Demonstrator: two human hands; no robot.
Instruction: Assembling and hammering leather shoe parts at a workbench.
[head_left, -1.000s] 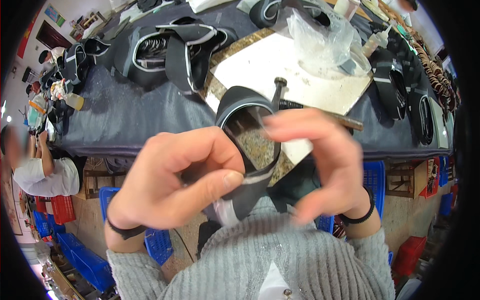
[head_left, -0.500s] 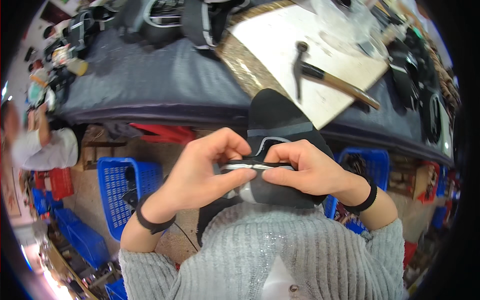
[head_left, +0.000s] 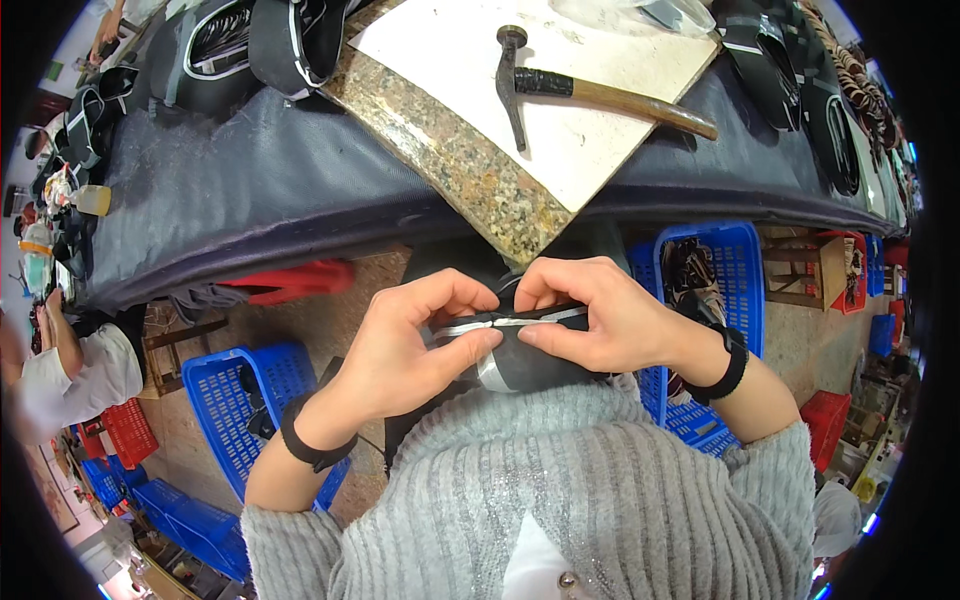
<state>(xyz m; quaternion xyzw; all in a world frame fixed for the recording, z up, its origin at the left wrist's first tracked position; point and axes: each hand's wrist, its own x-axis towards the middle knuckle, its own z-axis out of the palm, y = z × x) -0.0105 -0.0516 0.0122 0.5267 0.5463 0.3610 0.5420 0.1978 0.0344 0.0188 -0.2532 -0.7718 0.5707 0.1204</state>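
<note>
A black shoe upper with white-silver edging is held low in front of my chest. My left hand pinches its edging between thumb and bent fingers. Close beside it, my right hand pinches the same edge, thumb below and fingers above. The two thumb tips are a short gap apart along the pale strip. My fingers cover part of the upper, and its far end is hard to make out against the dark behind it.
Ahead, a dark-covered table bears a granite slab with a white board and a hammer. Black uppers lie at the back left. Blue baskets stand either side of me. At far left sits another person.
The view has shifted, showing the slab corner closer. The upper's far end, raised before the table, has folded or tipped down out of clear sight. Both hands keep their pinch on its edge.
</note>
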